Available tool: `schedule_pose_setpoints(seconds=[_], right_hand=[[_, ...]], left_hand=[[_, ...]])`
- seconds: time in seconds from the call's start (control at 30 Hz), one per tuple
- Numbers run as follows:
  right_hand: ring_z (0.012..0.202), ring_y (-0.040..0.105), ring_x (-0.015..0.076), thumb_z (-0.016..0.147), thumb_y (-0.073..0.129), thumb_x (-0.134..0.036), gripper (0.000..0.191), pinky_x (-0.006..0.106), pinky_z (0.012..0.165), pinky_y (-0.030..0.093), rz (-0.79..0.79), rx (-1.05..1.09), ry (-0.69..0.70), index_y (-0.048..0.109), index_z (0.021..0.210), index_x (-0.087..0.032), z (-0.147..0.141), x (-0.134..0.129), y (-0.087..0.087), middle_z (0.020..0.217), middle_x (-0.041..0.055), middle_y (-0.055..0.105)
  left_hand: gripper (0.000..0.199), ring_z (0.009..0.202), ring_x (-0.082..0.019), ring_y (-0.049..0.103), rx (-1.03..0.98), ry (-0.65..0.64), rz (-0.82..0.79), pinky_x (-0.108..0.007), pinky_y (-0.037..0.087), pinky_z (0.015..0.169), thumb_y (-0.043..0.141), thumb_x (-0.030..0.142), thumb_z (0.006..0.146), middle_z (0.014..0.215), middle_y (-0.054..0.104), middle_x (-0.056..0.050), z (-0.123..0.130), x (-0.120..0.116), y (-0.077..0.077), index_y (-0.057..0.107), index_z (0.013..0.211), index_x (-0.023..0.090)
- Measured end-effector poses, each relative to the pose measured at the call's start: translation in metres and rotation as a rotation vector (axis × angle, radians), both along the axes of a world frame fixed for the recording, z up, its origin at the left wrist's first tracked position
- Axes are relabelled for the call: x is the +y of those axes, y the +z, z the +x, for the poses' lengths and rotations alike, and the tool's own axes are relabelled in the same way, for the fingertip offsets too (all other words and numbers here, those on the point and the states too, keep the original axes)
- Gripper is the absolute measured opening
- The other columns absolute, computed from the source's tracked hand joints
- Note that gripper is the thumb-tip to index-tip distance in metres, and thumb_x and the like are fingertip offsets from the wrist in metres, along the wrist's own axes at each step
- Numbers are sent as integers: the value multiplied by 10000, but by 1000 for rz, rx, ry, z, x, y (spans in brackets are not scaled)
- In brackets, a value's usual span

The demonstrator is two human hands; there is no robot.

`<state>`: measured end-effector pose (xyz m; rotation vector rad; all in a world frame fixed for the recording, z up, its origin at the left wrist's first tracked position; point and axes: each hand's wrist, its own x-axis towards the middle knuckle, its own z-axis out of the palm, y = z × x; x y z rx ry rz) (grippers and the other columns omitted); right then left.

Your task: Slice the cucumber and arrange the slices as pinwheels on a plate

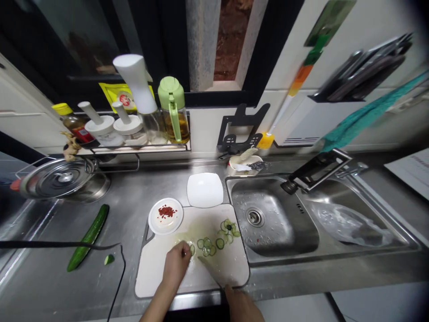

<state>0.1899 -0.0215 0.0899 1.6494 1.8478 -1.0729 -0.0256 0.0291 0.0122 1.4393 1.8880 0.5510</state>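
On the white cutting board (161, 273), my left hand (177, 263) is closed in a pinch, with a thin cucumber slice (192, 250) at its fingertips. My right hand (241, 303) grips a kitchen knife (212, 271) near the board's front edge. The blade lies low over the board, its tip pointing up and left toward the slices. Several cucumber slices (207, 246) overlap in the middle of the board, and another heap of slices (229, 229) lies at its right side. A white plate with small red pieces (166, 211) overlaps the board's upper left corner.
Behind the board stands a white square dish (205, 190). To the left lie a whole cucumber (89, 237) and a cucumber end (109, 259), near a black cable (120, 273). A lidded pot (90, 188) is farther back. The steel sink (275, 223) borders the board's right.
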Motion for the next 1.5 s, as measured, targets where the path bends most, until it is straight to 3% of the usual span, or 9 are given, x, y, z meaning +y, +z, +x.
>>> schedule_pose_setpoints(seconds=[0.37,0.57,0.63,0.8,1.0,1.2,1.37,1.5], right_hand=[[1025,636,246,720,349,93,607,304,791,468,-59,-27,20,566,1221,-173,2,3,-6,1087,138,680],[969,650,256,743,410,-6,538,315,727,475,-1,-34,-37,617,1176,-250,1,1,-10,1041,107,696],[965,649,264,748,430,-34,519,327,726,474,0,-36,-45,624,1169,-268,0,1,-10,1038,100,698],[981,642,265,776,468,-73,467,360,758,479,-12,-41,-56,614,1182,-250,-1,3,-8,1038,95,696],[935,645,229,833,536,-148,322,386,778,492,-41,-47,-76,607,1142,-206,-2,4,-8,1030,80,689],[940,647,229,861,556,-200,305,387,767,504,-69,-19,-102,598,1164,-205,-1,3,-9,1034,86,684],[972,645,234,863,562,-192,320,385,781,510,-81,-18,-100,594,1181,-209,0,3,-12,1057,83,681],[953,644,214,887,555,-226,282,367,785,508,-98,-20,-85,595,1165,-200,1,4,-15,1046,74,674]], left_hand=[[152,609,-129,590,148,100,-43,-212,413,616,471,262,811,628,616,32,-52,-5,4,587,725,217],[262,894,-242,635,265,55,162,-363,477,847,469,279,833,882,697,-88,-46,-3,2,703,907,189],[291,924,-247,628,207,-27,205,-383,483,866,464,260,843,931,692,-102,-34,5,4,698,998,183],[367,977,-211,591,-12,-441,261,-344,477,867,444,149,838,997,663,-90,9,35,15,678,1110,229],[302,894,-186,532,29,-698,191,-302,416,800,454,138,830,905,632,-47,38,59,25,729,911,231],[260,889,-186,526,97,-790,231,-294,395,778,454,156,856,885,618,-42,36,64,24,704,833,223],[233,900,-194,534,53,-801,293,-314,405,800,465,124,854,864,637,-53,31,65,21,667,788,218],[175,913,-192,556,-32,-751,248,-322,404,835,499,113,821,853,652,-42,22,63,25,640,813,215]])
